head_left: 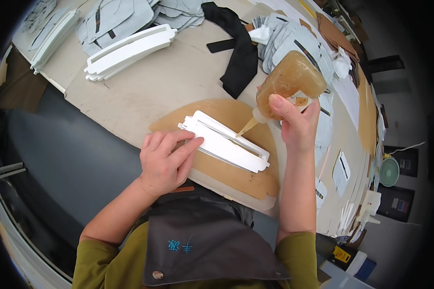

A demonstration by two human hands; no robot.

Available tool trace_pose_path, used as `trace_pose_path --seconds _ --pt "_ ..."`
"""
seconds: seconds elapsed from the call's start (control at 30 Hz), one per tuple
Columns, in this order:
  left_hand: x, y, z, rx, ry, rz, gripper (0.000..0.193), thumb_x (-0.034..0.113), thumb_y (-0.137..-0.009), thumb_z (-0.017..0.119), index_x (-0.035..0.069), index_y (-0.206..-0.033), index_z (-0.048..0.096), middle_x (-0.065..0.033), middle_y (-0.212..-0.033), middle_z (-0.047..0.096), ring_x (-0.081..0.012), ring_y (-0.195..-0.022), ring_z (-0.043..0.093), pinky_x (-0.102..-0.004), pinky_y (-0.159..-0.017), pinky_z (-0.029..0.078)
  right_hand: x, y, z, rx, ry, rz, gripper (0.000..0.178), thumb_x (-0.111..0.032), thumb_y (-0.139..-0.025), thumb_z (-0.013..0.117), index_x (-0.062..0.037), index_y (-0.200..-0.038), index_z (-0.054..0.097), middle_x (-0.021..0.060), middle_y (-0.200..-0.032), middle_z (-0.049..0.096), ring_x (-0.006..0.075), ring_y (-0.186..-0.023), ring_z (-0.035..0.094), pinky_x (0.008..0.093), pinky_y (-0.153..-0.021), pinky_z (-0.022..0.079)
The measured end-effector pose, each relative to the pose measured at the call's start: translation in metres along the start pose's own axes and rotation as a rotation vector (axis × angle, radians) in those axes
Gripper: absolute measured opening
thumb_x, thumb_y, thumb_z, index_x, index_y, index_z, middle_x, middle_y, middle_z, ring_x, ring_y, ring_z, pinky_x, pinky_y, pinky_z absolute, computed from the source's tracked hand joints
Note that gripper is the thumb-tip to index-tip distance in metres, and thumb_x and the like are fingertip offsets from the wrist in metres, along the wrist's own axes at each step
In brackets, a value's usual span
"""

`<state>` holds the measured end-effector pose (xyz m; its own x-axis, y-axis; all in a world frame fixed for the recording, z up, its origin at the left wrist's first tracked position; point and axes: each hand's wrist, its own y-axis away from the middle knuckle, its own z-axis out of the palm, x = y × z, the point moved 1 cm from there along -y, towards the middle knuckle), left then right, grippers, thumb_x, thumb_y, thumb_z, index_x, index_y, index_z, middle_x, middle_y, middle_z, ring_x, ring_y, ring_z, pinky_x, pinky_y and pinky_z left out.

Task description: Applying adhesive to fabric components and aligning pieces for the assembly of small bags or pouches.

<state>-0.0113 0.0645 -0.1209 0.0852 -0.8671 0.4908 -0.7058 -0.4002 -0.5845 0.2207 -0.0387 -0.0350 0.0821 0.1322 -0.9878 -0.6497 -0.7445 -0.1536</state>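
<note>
My right hand [298, 120] is wrapped round an upturned amber squeeze bottle [294, 72], with my thumb along its side. Its pointed nozzle slants down to the left, and the tip meets or nearly meets a long white slotted frame [226, 143]. The frame lies slantwise on a rounded brown sheet [217, 173]. At the frame's left end my left hand [168, 158] has its fingers bent, the fingertips pressing on the white surface and holding it. Whether any liquid is leaving the nozzle is too small to make out.
Similar white frames [130, 52] lie stacked at the far left of the table [144, 91]. Piles of light grey cut pieces [115, 21] stand behind them. A black fabric strip [238, 58] curves beyond the brown sheet. More grey pieces [275, 41] are heaped behind the bottle.
</note>
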Motion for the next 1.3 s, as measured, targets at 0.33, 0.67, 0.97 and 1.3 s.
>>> trace_pose_path --seconds 0.33,0.67,0.97,1.3 --pt "0.002 -0.001 0.002 0.004 -0.021 0.02 0.029 0.002 -0.075 0.071 0.013 -0.103 0.072 -0.0019 -0.1 0.066 -0.0196 -0.082 0.059 -0.0323 -0.073 0.039 0.001 0.008 -0.011 0.021 -0.056 0.024 0.043 -0.006 -0.073 0.08 -0.0003 -0.111 0.062 0.0063 -0.096 0.068 0.0141 -0.084 0.065 0.0279 -0.078 0.052" --pt "0.003 -0.003 0.002 0.008 -0.021 0.03 0.03 0.0 -0.075 0.071 0.011 -0.103 0.072 -0.0034 -0.102 0.067 -0.0208 -0.083 0.059 -0.0326 -0.072 0.04 -0.001 0.012 -0.03 -0.004 0.004 0.015 0.045 -0.007 -0.073 0.082 -0.0002 -0.113 0.062 0.0066 -0.098 0.069 0.0144 -0.087 0.066 0.029 -0.078 0.053" --pt "0.003 -0.003 0.002 0.005 -0.025 0.037 0.03 -0.001 -0.074 0.07 0.011 -0.102 0.073 -0.0046 -0.103 0.066 -0.0202 -0.081 0.058 -0.0326 -0.075 0.04 -0.005 0.041 -0.071 0.16 0.163 0.009 0.053 -0.016 -0.074 0.076 0.0026 -0.119 0.057 0.0149 -0.106 0.065 0.0273 -0.095 0.068 0.0435 -0.089 0.054" --pt "0.006 -0.003 0.005 -0.017 -0.029 0.038 0.03 -0.001 -0.075 0.07 0.012 -0.103 0.073 -0.0043 -0.106 0.065 -0.0191 -0.077 0.056 -0.0325 -0.076 0.04 0.022 0.08 -0.099 0.407 -0.043 0.017 0.053 -0.018 -0.082 0.071 -0.0002 -0.127 0.051 0.0151 -0.111 0.064 0.0301 -0.102 0.066 0.046 -0.093 0.053"
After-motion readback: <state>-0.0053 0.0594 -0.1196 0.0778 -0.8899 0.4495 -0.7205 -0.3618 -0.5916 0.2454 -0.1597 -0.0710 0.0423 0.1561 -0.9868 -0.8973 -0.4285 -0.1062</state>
